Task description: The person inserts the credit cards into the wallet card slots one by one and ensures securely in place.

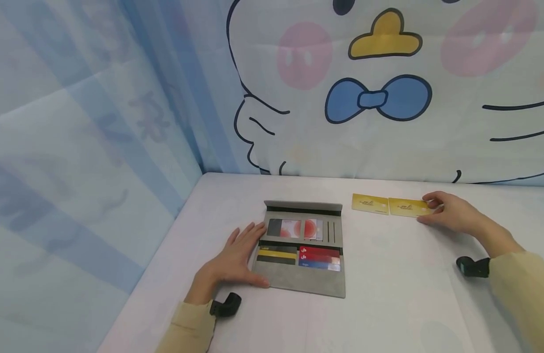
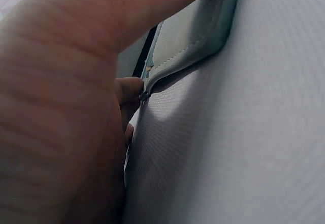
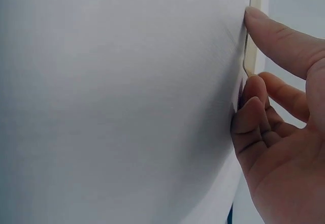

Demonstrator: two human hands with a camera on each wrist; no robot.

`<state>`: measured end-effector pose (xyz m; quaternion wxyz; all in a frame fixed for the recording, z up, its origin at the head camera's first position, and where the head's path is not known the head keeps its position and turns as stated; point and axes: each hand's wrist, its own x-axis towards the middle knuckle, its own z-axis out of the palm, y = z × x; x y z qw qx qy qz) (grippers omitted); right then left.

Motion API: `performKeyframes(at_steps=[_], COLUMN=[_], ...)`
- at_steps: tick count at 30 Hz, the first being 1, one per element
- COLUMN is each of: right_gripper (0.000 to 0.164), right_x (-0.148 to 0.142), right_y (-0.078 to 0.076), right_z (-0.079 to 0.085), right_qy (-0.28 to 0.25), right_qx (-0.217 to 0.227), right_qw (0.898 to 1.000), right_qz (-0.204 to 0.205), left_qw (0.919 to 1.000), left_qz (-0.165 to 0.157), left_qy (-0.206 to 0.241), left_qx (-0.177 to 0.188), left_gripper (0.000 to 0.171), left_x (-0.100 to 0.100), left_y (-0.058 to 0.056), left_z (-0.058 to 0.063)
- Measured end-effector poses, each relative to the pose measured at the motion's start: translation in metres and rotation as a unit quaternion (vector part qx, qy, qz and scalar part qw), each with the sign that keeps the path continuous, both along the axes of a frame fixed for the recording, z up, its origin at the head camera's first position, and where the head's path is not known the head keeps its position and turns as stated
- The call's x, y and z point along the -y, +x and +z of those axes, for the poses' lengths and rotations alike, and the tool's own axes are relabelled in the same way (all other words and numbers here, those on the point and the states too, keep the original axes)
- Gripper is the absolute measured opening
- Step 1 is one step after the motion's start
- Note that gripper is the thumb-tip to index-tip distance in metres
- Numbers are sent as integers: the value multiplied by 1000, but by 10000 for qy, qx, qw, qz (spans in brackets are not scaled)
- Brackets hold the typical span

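Observation:
A grey card wallet [image 1: 307, 283] lies unfolded on the table, with bank cards in its slots: a dark one with a yellow stripe [image 1: 276, 255], a red and blue one [image 1: 319, 259], and white ones with red circles [image 1: 313, 229]. My left hand [image 1: 234, 260] rests along its left side, fingers spread, thumb at the bottom edge; the left wrist view shows the wallet's corner [image 2: 203, 36] beyond the thumb. At the back right my right hand [image 1: 453, 212] pinches the right end of a yellow card [image 1: 406, 208] between thumb and curled fingers. A second yellow card [image 1: 370, 203] lies against its left end.
The table has a pale cloth [image 1: 386, 294]. A curtain with a cartoon figure [image 1: 373, 147] hangs behind its back edge, and a blue and white curtain [image 1: 78, 196] hangs on the left. Each wrist wears a black camera [image 1: 228, 305].

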<state>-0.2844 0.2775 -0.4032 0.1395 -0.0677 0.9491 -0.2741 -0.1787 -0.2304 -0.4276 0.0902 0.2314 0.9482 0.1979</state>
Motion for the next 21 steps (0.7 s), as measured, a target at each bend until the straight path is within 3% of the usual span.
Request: performKeyframes(at_steps=[11, 21], right_gripper=[83, 87], right_x=[-3, -1], right_y=[-9, 1], right_z=[0, -3], right_qy=[94, -108], right_qx=[192, -242], right_qw=[9997, 9996], right_qz=[111, 77], left_qw=[10000, 10000], left_qz=[39, 33], left_qy=[-54, -23], left_qx=[27, -7], left_gripper=[122, 122], left_x=[-1, 0], left_y=[-1, -1], left_z=[-1, -1])
